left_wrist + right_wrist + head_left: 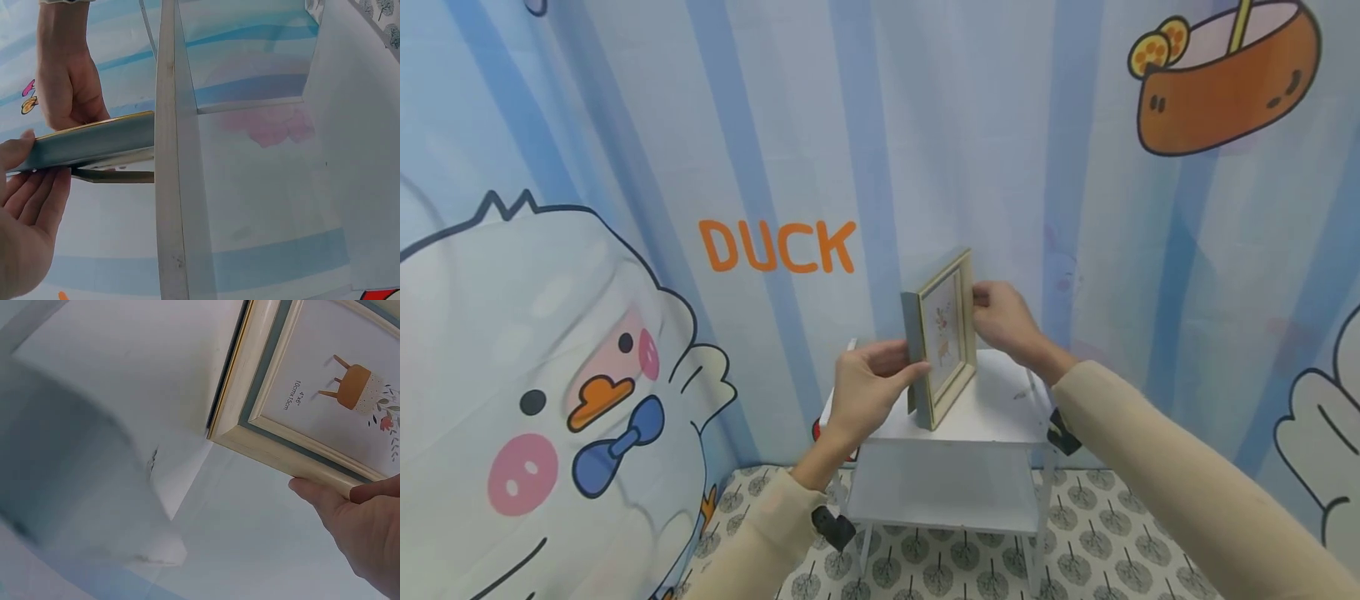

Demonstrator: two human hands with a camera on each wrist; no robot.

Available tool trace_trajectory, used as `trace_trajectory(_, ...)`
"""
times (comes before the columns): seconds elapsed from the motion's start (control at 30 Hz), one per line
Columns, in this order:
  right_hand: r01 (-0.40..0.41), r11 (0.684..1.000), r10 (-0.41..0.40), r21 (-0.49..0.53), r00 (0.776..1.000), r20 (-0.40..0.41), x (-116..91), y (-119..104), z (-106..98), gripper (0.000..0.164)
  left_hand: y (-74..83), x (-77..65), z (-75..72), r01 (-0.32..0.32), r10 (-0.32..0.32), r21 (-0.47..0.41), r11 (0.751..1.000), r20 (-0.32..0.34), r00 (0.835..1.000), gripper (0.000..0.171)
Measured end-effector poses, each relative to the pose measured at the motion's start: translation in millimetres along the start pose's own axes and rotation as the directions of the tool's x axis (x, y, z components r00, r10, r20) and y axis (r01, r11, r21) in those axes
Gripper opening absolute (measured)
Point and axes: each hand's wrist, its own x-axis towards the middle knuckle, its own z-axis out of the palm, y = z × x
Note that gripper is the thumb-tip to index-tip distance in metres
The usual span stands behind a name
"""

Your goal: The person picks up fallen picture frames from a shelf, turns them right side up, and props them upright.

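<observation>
A cream picture frame (934, 403) with gold edging stands upright on a small white table (1000, 408), turned at an angle in the head view. Its picture (312, 369) shows a chair and flowers beside "10cmx15cm". My left hand (868, 392) grips the near side edge, thumb toward the front and fingers behind, as the left wrist view also shows. The far side edge is held by my right hand (1003, 321), whose fingertips are partly hidden. Behind the frame, a support leg (119, 177) stands out from the back in the left wrist view.
Below the tabletop is a lower white shelf (940, 492). A striped curtain (775, 125) printed with a duck and the word "DUCK" hangs close behind the table. The floor (1075, 533) carries a tree pattern.
</observation>
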Motion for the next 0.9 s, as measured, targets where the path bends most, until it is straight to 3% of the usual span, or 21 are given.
trace_trajectory(0.5,0.027,1.000,-0.028,0.011,0.998,0.052,7.1,2.5,5.2,0.056,5.8,-2.1,20.1,-0.092,0.095,0.036,0.995,-0.072,0.993,0.029)
trace_trajectory(0.63,0.029,0.997,-0.023,-0.071,0.996,0.084,5.0,0.9,1.5,0.058,6.3,-2.4,21.8,-0.100,0.103,0.051,0.994,-0.072,0.992,0.028)
trace_trajectory(0.73,0.044,0.979,-0.027,-0.197,0.995,0.093,0.5,-3.5,-4.8,0.058,6.2,-2.3,22.1,-0.104,0.107,0.056,0.993,-0.067,0.992,0.028)
trace_trajectory(0.9,0.101,0.927,-0.112,-0.362,0.994,-0.010,-11.9,-18.4,-16.7,0.053,5.3,-2.4,22.4,-0.128,0.132,0.081,0.989,-0.054,0.990,0.029)
